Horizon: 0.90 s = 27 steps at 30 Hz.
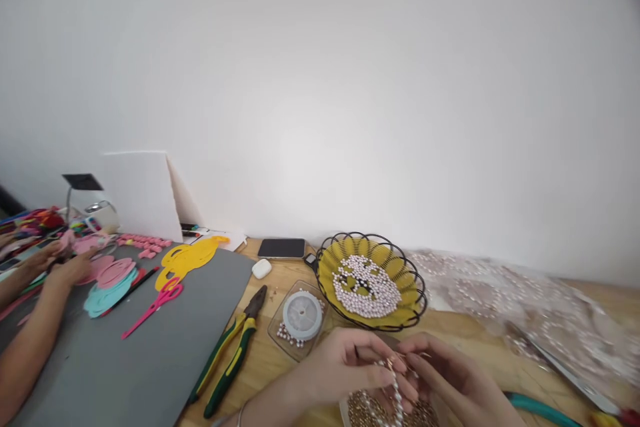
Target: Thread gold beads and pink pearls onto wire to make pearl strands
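A loop-shaped strand of pearly beads (399, 403) hangs from my left hand (345, 363), whose fingers are closed on its upper end. Close against it, my right hand (445, 377) pinches the strand's end, where fine thread shows; the exact grip is partly hidden by the fingers. Below both hands sits a container of small gold-coloured beads (361, 411), partly covered by them. Just beyond, a black wire basket (419, 278) with a yellow lining holds many pale pink beads (370, 303). To the left, a spool (303, 315) rests in a clear dish with some loose beads.
Green-and-yellow pliers (234, 350), a white case (261, 269) and a phone (281, 248) lie left. Bagged bead strands (480, 287), scissors (565, 367) and a teal handle (540, 407) are right. On a grey mat (150, 380), another person's hands work near pink scissors (155, 307).
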{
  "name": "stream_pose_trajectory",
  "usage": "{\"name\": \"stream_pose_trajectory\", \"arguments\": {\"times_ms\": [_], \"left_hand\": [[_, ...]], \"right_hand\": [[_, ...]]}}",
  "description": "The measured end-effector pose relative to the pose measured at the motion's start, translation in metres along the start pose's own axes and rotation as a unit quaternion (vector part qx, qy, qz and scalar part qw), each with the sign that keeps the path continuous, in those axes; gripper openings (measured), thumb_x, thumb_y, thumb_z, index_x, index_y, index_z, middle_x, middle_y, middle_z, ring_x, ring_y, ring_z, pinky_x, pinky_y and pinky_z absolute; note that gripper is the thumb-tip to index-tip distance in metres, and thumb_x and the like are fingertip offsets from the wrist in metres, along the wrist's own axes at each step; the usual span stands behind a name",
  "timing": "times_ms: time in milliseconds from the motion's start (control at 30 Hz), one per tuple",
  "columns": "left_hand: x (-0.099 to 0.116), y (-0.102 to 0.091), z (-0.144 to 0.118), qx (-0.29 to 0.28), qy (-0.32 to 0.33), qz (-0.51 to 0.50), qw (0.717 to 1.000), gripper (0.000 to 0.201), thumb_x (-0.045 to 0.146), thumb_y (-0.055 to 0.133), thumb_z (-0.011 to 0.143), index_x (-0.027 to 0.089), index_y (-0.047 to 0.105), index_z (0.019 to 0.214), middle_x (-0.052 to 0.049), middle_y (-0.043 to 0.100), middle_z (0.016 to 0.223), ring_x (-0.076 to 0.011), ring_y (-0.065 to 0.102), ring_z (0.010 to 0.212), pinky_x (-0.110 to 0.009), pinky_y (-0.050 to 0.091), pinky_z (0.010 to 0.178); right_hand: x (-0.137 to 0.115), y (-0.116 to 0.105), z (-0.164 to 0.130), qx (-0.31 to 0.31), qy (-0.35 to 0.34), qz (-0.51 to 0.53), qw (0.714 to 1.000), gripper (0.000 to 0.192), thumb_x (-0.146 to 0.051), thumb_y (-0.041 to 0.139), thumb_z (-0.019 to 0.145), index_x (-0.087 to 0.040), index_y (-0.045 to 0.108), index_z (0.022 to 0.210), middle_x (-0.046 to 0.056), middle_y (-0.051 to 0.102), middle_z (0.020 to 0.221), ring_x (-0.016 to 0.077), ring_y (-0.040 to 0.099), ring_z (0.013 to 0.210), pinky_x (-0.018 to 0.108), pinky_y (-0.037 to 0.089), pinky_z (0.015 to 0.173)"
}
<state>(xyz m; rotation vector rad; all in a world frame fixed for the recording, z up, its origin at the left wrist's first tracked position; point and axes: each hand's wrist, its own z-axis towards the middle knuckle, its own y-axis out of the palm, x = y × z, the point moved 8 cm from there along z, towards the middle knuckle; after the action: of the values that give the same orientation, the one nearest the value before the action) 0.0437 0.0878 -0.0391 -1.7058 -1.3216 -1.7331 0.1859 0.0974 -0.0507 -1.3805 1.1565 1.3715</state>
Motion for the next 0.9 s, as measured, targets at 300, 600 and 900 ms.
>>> {"name": "stream_pose_trajectory", "arguments": {"times_ms": [300, 600, 900], "left_hand": [[0.02, -0.003, -0.004, 0.049, -0.014, 0.013, 0.999, 0.052, 0.049, 0.093, 0.075, 0.013, 0.073, 0.107, -0.012, 0.085, 0.093, -0.0191, 0.081, 0.083, -0.025, 0.061, 0.071], [0.003, 0.007, -0.008, 0.085, -0.002, 0.022, 0.996, 0.058, 0.056, 0.087, 0.08, 0.014, 0.075, 0.118, -0.011, 0.082, 0.101, -0.0216, 0.077, 0.094, -0.031, 0.061, 0.085], [-0.036, 0.016, -0.014, 0.081, -0.004, -0.022, 0.996, 0.057, 0.053, 0.092, 0.076, 0.024, 0.075, 0.122, -0.009, 0.082, 0.094, -0.0258, 0.077, 0.091, -0.035, 0.056, 0.086]], "right_hand": [[-0.05, -0.006, -0.001, 0.017, -0.093, -0.145, 0.985, 0.026, -0.047, 0.061, 0.096, -0.023, 0.071, 0.089, 0.004, 0.07, 0.078, 0.0219, 0.064, 0.068, 0.034, 0.052, 0.063], [-0.066, 0.027, -0.02, -0.033, -0.195, -0.302, 0.932, 0.019, -0.008, 0.058, 0.092, -0.022, 0.068, 0.099, 0.009, 0.065, 0.101, 0.0255, 0.068, 0.091, 0.037, 0.054, 0.076], [-0.066, -0.003, -0.034, -0.01, -0.109, -0.267, 0.958, 0.024, 0.001, 0.059, 0.075, -0.023, 0.058, 0.079, -0.001, 0.063, 0.078, 0.0179, 0.062, 0.072, 0.027, 0.048, 0.066]]}}
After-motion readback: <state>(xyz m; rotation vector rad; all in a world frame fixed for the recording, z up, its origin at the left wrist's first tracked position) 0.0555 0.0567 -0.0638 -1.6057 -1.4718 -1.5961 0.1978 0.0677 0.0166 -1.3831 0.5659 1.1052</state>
